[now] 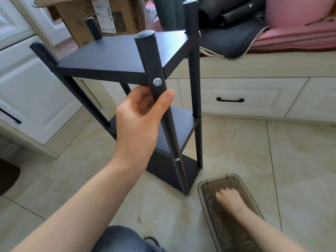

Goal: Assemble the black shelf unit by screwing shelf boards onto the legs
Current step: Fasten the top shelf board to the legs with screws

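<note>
The black shelf unit (116, 57) stands on the tiled floor with three boards fixed between black round legs. A silver screw head (157, 82) shows on the near leg (154, 70) at the top board, and another (176, 159) sits lower on the same leg. My left hand (140, 117) grips this near leg just under the top board. My right hand (228, 197) reaches down into a grey translucent plastic box (205, 184) on the floor at the lower right, fingers curled among small parts; whether it holds one is hidden.
White cabinets (32, 91) stand at the left and a drawer bench with a black handle (230, 100) behind the unit. A cardboard box (94, 17) sits at the back; dark mats and pink cushions (298, 11) lie on the bench. My knee in jeans (123, 240) is at the bottom.
</note>
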`<action>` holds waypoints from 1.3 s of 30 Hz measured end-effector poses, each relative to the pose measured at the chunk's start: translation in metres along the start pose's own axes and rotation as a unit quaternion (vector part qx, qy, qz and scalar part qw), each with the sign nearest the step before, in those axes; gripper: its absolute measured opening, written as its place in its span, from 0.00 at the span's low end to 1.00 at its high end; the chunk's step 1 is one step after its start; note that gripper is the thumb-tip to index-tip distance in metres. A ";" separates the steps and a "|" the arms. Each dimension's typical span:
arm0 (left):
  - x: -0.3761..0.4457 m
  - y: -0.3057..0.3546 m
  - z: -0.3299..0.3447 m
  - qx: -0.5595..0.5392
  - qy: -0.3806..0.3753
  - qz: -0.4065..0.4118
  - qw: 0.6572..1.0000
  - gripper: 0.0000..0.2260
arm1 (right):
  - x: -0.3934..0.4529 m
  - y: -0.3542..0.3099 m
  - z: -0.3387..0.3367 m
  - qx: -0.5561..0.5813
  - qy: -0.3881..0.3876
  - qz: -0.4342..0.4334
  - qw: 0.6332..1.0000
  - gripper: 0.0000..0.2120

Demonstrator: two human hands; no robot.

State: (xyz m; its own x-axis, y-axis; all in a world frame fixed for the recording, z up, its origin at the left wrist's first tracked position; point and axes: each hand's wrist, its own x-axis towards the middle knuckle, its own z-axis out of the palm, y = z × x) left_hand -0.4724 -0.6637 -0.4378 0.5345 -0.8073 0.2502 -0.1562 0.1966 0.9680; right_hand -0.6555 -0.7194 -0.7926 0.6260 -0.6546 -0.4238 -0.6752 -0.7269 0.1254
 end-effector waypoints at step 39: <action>-0.056 0.054 -0.112 -0.107 -0.049 -0.067 0.991 0.29 | -0.158 -0.108 -0.359 0.712 0.315 0.026 0.627 0.05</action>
State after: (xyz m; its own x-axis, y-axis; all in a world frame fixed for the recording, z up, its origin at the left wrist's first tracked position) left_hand -0.4174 -0.5455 -0.3970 0.4531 -0.8823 0.1271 0.0949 0.1895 0.9773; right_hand -0.5417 -0.6118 -0.4173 0.3163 -0.9477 0.0423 -0.0843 -0.0725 -0.9938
